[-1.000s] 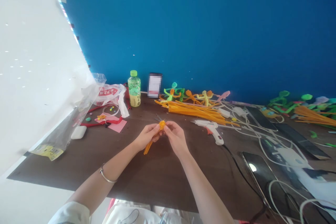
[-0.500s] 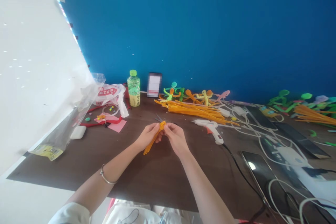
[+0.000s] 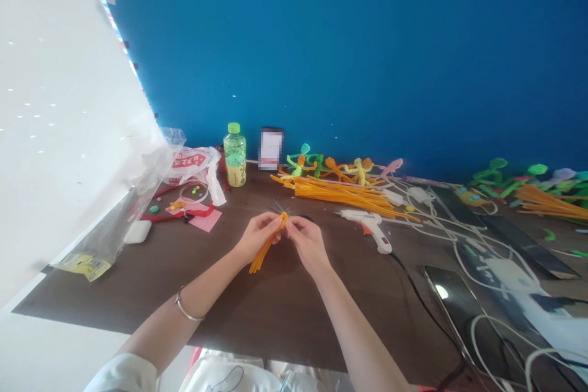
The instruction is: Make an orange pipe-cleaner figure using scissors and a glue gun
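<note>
Between both hands is a bundle of orange pipe cleaners [image 3: 261, 256], bent or curled at its upper end, its loose ends hanging down to the left. My left hand [image 3: 260, 236] is closed around the bundle just below the curled top. The fingers of my right hand [image 3: 303, 237] pinch the curled end from the right; their tips are partly hidden. Just behind the hands lie scissors [image 3: 277, 204], mostly covered. A pile of orange pipe cleaners [image 3: 344, 195] rests further back, with small pipe-cleaner figures [image 3: 361, 170] behind it.
To the right lie a white glue gun [image 3: 367, 223] with a black cord and a dark phone [image 3: 452, 306]. White cables [image 3: 459, 239] tangle beyond them. A green-capped bottle [image 3: 236, 156] and an upright phone [image 3: 271, 149] stand at the back. Plastic bags [image 3: 114, 226] and a white case [image 3: 137, 232] are at left.
My right fingers have shifted slightly at the curled end, and the orange top has turned a little. The left hand keeps its hold on the bundle.
</note>
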{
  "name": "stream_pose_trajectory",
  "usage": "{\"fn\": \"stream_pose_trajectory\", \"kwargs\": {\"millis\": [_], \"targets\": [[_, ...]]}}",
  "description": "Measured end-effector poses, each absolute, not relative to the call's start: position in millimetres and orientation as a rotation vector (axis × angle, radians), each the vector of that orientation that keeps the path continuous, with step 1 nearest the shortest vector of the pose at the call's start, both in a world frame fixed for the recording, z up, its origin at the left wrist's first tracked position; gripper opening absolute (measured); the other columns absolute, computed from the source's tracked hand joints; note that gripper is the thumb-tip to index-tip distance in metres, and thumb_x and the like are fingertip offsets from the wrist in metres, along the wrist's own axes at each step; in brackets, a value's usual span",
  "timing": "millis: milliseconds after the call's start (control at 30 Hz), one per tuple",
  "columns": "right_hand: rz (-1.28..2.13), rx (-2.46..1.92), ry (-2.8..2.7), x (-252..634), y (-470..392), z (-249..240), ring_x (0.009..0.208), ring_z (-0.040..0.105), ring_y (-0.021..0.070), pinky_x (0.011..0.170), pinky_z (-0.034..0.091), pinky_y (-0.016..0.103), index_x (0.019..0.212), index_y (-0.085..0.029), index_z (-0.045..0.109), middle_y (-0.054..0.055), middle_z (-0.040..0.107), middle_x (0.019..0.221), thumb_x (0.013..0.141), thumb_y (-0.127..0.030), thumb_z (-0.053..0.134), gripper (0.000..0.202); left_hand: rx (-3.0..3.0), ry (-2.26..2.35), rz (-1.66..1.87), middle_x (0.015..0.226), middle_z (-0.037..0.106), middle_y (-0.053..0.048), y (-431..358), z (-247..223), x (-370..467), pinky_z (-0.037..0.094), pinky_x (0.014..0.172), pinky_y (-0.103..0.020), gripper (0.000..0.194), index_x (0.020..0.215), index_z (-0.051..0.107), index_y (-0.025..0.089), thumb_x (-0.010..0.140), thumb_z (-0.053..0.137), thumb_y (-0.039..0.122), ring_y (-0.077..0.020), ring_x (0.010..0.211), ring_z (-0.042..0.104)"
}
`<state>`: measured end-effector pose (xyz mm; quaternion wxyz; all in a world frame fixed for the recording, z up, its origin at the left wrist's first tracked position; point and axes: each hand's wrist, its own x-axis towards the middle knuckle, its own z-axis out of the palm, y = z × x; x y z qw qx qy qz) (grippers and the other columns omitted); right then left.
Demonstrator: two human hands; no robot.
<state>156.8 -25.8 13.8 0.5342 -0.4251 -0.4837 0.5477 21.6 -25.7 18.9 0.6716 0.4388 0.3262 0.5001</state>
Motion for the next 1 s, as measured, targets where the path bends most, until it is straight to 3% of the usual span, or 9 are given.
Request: {"fn": "stream_pose_trajectory", "kwargs": {"millis": [233,567,833,1000], "targets": [[1.22,-1.083,-1.226,155,-28,18,0.054,0.047,0.0115,0.056,0.04,0.026,0.068,-0.016,0.061,-0.001,0.054,0.057,0.066,-0.044,0.066,0.029,1.002,0.753,1.12,0.054,0.053,0.001,-26,18,22,0.035,0.047,-0.02,0.03,0.079,0.059,0.012,0.072,0.061,0.042,-0.0064,0.047,0.046],[1.089,-1.16,-1.287,151,-34,30,0.058,0.051,0.0137,0.058,0.042,0.027,0.073,-0.018,0.06,0.001,0.059,0.066,0.07,-0.043,0.062,0.025,0.972,0.769,1.14,0.061,0.057,-0.002,-24,21,21,0.04,0.052,-0.021,0.031,0.077,0.062,0.01,0.068,0.064,0.039,-0.009,0.054,0.051],[0.964,-1.164,-1.105,168,-19,13,0.052,0.043,0.0114,0.051,0.034,0.024,0.075,-0.017,0.06,-0.004,0.045,0.052,0.073,-0.048,0.057,0.031,0.507,0.629,1.047,0.068,0.055,-0.001,-9,16,5,0.039,0.047,-0.015,0.021,0.078,0.059,0.013,0.07,0.064,0.032,-0.0047,0.052,0.049],[0.858,-1.252,-1.218,167,-21,14,0.054,0.047,0.0133,0.053,0.037,0.026,0.074,-0.018,0.061,-0.001,0.051,0.056,0.075,-0.047,0.054,0.03,0.451,0.621,1.039,0.075,0.056,-0.002,-5,15,2,0.046,0.063,-0.019,0.019,0.077,0.059,0.015,0.073,0.061,0.033,-0.0076,0.063,0.054]]}}
